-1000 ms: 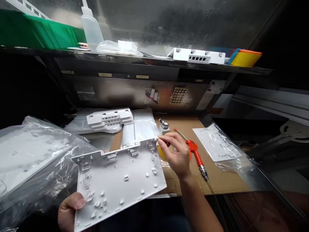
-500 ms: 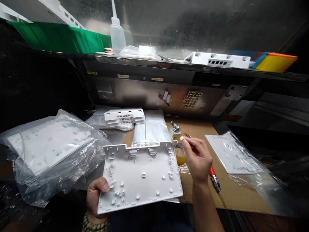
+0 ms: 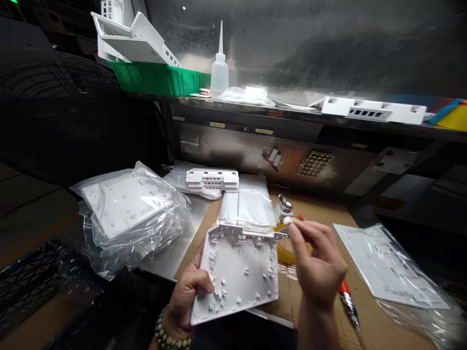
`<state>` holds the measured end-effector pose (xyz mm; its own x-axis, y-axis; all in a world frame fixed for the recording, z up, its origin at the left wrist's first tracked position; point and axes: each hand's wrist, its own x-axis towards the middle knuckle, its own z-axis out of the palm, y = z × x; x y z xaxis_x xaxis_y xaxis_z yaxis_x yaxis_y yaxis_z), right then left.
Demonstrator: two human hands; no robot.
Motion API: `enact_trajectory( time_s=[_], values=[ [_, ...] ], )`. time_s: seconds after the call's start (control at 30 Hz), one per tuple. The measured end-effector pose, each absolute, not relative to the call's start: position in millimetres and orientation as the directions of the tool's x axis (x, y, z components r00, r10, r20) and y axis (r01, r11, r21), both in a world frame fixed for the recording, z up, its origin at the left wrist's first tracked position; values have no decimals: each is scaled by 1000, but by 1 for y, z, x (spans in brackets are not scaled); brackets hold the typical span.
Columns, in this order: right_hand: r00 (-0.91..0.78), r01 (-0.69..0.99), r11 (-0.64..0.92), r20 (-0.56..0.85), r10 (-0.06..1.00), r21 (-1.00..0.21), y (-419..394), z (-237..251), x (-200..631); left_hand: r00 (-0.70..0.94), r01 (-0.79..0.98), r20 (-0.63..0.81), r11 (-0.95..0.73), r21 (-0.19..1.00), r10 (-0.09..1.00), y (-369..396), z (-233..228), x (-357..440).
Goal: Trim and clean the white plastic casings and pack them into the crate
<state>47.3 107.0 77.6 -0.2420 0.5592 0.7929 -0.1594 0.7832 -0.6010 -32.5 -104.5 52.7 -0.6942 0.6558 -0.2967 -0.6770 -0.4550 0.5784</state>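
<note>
At lower centre, the left hand [image 3: 189,289] pinches a white panel [image 3: 237,284], the right hand [image 3: 321,257] a white piece [image 3: 287,220] near its corner: likely edge work, next needing steadiness.

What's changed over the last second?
The view swung left, so the scene slid right in frame. The panel in the left hand has turned and looks narrower. The right hand now hides most of the air gun. It still pinches the white bit; nothing let go. Tape and bottle stayed put.
</note>
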Motion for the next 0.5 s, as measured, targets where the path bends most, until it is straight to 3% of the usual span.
enact_trajectory(
  time_s=[0.13, 0.2, 0.5],
  values=[
    [-393, -347, 795, 847, 358, -497, 53, 101, 32, -704, -670, -338, -426, 607, 625, -94, 62, -17],
    [-405, -396, 791, 862, 306, -467, 40, 102, 25, -696, -673, -317, -431, 601, 644, -92, 60, -13],
    [-399, -356, 774, 834, 380, -523, 43, 93, 25, -677, -688, -293, -441, 576, 675, -96, 54, -15]
  ],
)
